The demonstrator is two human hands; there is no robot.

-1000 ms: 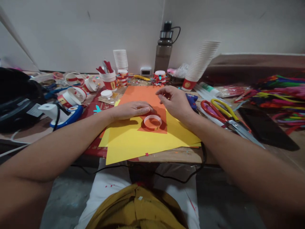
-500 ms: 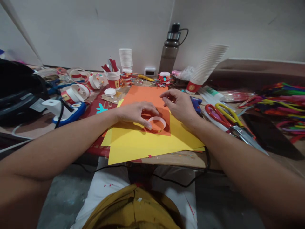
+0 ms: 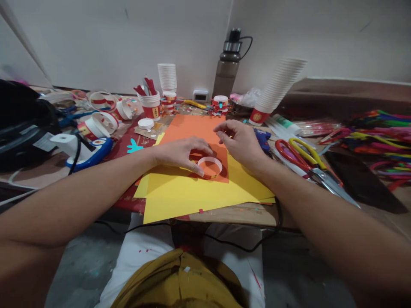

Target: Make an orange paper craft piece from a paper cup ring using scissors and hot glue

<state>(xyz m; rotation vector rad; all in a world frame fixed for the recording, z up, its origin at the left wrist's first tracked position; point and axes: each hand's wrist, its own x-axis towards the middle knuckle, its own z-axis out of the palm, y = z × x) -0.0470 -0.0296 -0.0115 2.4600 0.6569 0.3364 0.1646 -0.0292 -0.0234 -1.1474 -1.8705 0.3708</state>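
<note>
A ring cut from a paper cup (image 3: 219, 167), white inside with red and yellow outside, sits on an orange paper sheet (image 3: 189, 126). Yellow sheets (image 3: 180, 203) lie under the orange one. My left hand (image 3: 181, 153) is open beside the ring, its thumb at the ring's left edge and its fingers apart above the paper. Whether the thumb touches the ring I cannot tell. Over the right side of the orange sheet, my right hand (image 3: 240, 139) is loosely bent, thumb and fingers apart, with nothing visible in it.
Scissors with red and yellow handles (image 3: 305, 156) and a dark phone-like slab (image 3: 362, 182) lie at right. Stacked paper cups (image 3: 281, 87) lean behind them, near a water bottle (image 3: 224, 72). A blue-and-white glue gun-like device (image 3: 88, 156) stands left, near cut cups (image 3: 93, 127) and a cyan cutout (image 3: 134, 146).
The view has shifted very slightly. Both hands and the paper ring keep nearly the same places on the sheets.
</note>
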